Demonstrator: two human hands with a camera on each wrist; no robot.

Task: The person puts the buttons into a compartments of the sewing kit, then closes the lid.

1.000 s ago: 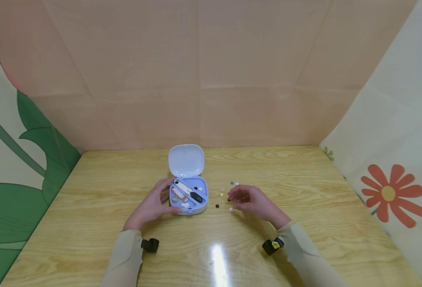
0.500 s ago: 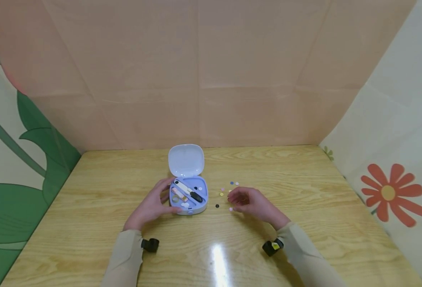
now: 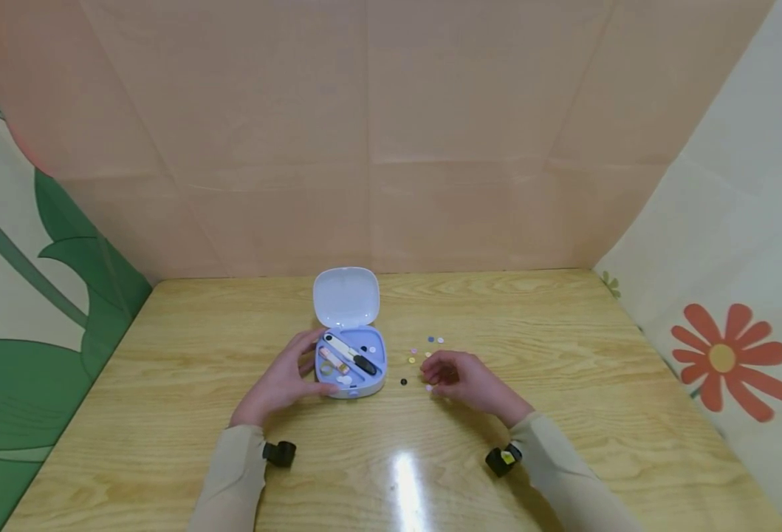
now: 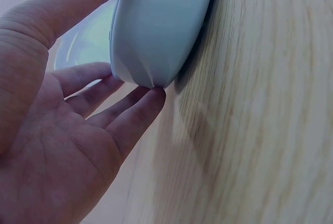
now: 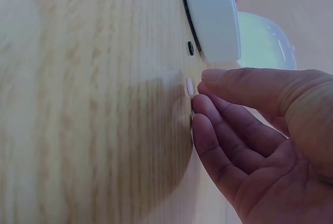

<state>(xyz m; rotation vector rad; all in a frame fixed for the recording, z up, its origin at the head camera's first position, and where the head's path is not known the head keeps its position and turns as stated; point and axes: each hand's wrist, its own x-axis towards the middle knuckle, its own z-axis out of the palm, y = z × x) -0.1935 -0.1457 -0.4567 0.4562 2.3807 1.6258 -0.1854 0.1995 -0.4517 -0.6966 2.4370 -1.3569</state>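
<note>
Right hand (image 3: 469,379) shifted beside a round pink button (image 5: 190,87).

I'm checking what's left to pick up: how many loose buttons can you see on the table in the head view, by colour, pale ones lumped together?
Black button: 1
Blue button: 1
Pale buttons: 5
Total: 7 in view; the right hand may hide more.

Two hands (image 3: 472,383), one box (image 3: 369,390), seven-plus buttons (image 3: 404,382)
</note>
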